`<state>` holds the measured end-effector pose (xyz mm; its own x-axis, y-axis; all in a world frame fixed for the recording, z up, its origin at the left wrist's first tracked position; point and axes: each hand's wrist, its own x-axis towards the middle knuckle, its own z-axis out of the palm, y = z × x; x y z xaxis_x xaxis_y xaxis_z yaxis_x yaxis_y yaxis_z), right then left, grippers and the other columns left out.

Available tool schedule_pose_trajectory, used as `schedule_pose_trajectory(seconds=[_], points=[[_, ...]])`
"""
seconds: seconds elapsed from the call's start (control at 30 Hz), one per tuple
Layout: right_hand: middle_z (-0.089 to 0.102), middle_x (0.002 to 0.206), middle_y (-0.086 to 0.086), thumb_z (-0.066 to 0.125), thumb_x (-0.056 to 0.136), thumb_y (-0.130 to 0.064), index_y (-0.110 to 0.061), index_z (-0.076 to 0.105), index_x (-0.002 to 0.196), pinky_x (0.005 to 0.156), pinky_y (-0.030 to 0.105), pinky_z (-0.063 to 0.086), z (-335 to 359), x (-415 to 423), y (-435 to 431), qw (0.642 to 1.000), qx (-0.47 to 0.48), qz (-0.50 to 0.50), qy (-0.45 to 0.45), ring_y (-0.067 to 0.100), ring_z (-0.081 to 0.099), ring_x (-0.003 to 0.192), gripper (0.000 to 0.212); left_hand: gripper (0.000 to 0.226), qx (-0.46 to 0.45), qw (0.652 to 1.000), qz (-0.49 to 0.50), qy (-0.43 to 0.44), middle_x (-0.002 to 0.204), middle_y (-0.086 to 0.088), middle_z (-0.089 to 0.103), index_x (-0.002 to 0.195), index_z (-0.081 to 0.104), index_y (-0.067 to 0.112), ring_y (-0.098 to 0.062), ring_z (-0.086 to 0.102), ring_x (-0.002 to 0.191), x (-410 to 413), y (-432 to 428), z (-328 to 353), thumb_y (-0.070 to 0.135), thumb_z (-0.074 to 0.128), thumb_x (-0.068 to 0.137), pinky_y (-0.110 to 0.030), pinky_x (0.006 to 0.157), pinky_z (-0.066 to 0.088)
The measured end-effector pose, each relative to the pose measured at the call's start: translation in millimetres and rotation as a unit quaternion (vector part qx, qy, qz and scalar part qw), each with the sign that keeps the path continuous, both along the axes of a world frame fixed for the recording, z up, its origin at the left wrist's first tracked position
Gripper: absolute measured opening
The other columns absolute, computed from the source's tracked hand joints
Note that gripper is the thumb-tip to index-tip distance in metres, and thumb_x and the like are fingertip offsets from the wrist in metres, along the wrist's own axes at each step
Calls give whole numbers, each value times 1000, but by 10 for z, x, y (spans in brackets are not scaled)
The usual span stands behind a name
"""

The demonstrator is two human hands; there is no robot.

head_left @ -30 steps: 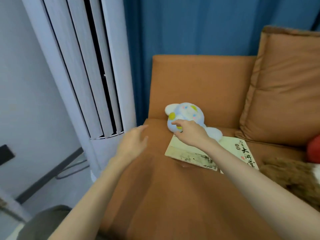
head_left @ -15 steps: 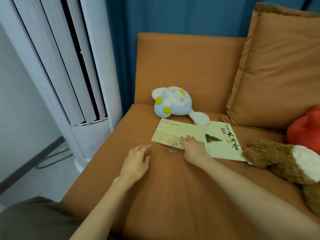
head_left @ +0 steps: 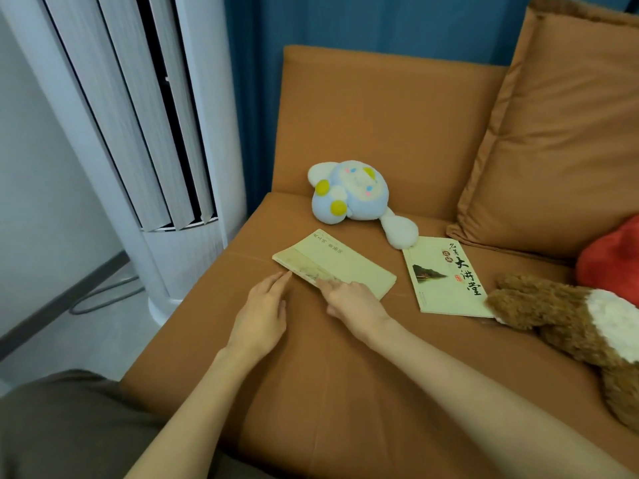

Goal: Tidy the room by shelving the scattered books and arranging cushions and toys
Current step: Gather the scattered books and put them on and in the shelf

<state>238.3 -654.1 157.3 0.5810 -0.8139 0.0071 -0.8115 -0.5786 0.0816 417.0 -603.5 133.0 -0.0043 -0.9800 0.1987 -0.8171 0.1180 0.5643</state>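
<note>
Here the thin book (head_left: pixel 332 262) lies flat on the sofa seat (head_left: pixel 345 392); the right hand (head_left: pixel 352 302) lies uncurled on its near edge, the left hand (head_left: pixel 262 312) flat alongside. Ungripped, it could slide or buckle.

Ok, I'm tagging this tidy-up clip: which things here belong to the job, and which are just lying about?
Job: pale book, lettered book, blue plush toy, brown plush toy, orange cushion.
Just there: white tower unit, blue curtain, orange sofa.

Head camera (wide-angle) looks forward and down, near the sofa (head_left: pixel 345 392)
</note>
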Motion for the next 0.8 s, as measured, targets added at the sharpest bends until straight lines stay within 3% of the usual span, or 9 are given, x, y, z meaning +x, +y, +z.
schedule_pose_trajectory(seconds=[0.1,0.17,0.27,0.37,0.43,0.5,0.57,0.67,0.8], points=[[66,113,7,50,93,-17,-20,49,137,82,34,47,-22,53,126,991,34,21,-125,28,62,99,44,63,-16,1000,25,-3,152,4,29,148,29,19,-17,28,137,32,44,56,-3,37,90,-34,103,40],[61,129,1,57,93,-29,-26,46,140,94,30,43,-39,-42,146,980,96,18,-172,21,56,115,48,64,-17,999,32,-5,152,4,29,148,30,19,-17,28,137,32,70,58,-5,37,89,-34,104,40],[28,156,-3,51,94,-50,-34,33,147,115,41,18,-53,-286,74,978,167,-13,-128,24,19,144,58,57,-7,1000,26,-4,152,5,28,148,30,20,-15,26,138,-40,104,28,2,38,94,-34,104,37],[4,161,10,34,95,-60,-40,18,150,117,51,0,-155,-563,-98,966,190,-131,-117,36,-3,146,61,52,5,1000,3,-12,154,6,26,148,29,22,-15,23,140,-150,115,-8,13,39,98,-33,106,36],[4,159,17,33,95,-60,-37,15,151,118,47,4,-236,-663,-163,955,189,-183,-139,35,1,147,64,49,16,1000,-17,-19,155,5,24,148,29,24,-16,20,142,-206,128,-21,22,39,100,-33,111,31],[25,155,14,38,95,-57,-30,28,149,114,42,25,-258,-675,-151,953,157,-194,-172,31,26,142,61,49,25,998,-44,-28,156,7,22,148,28,27,-17,13,145,-254,142,-23,36,37,101,-32,116,20],[51,135,6,42,97,-49,-25,50,137,96,37,45,-230,-631,-95,960,95,-176,-196,25,53,119,48,52,29,997,-66,-42,156,11,20,148,28,31,-16,7,146,-293,156,-23,46,35,99,-30,118,12],[69,102,-2,45,97,-38,-26,68,110,77,36,51,-199,-593,32,972,13,-120,-202,19,62,92,29,57,39,994,-63,-77,157,14,17,148,27,35,-18,1,147,-325,168,-49,55,37,95,-33,119,7],[49,142,3,50,96,-29,-22,56,131,112,45,30,-264,-725,-49,966,-9,-171,-196,25,41,133,36,59,48,984,-61,-160,158,13,11,148,23,38,-23,-4,147,-336,179,-100,59,35,94,-44,118,-5]])
